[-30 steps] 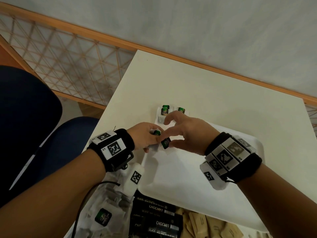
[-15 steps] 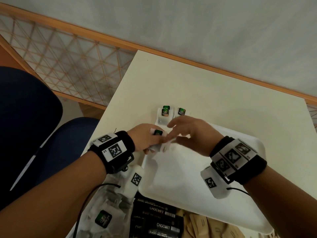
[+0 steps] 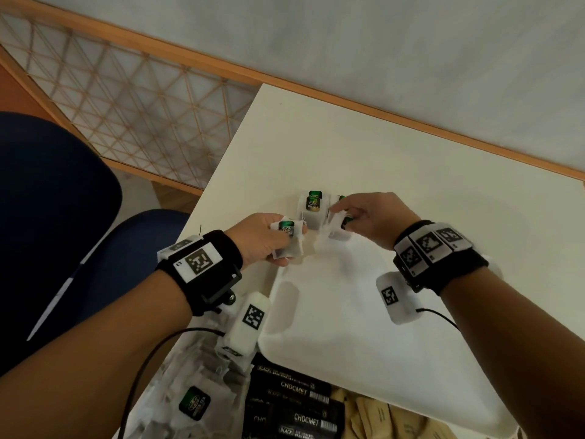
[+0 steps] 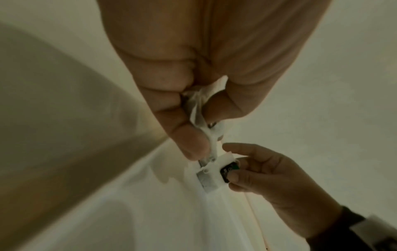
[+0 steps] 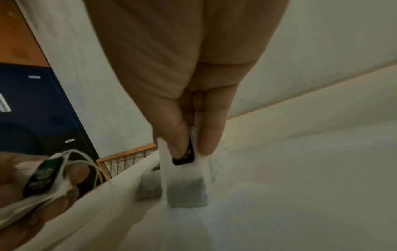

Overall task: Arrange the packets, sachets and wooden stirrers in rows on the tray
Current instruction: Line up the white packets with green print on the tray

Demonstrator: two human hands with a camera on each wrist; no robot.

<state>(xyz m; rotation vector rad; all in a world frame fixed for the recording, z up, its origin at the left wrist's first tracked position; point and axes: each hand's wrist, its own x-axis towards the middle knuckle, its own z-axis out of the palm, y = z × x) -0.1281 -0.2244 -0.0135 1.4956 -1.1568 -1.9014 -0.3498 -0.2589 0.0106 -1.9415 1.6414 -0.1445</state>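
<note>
While the left hand (image 3: 264,240) is pinching one tea bag (image 3: 288,239) beside the white tray (image 3: 364,327), the right hand (image 3: 372,221) is pinching another tea bag (image 5: 185,176) at its far corner.

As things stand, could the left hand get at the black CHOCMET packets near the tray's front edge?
Probably not at once. The left hand grips a tea bag at the white tray's far corner. The CHOCMET packets lie uncovered below its forearm, so once emptied and drawn back, it likely could.

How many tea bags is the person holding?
2. The first tea bag is pinched in the left hand; the second tea bag in the right hand, at the tray's far corner. More may be hidden.
</note>
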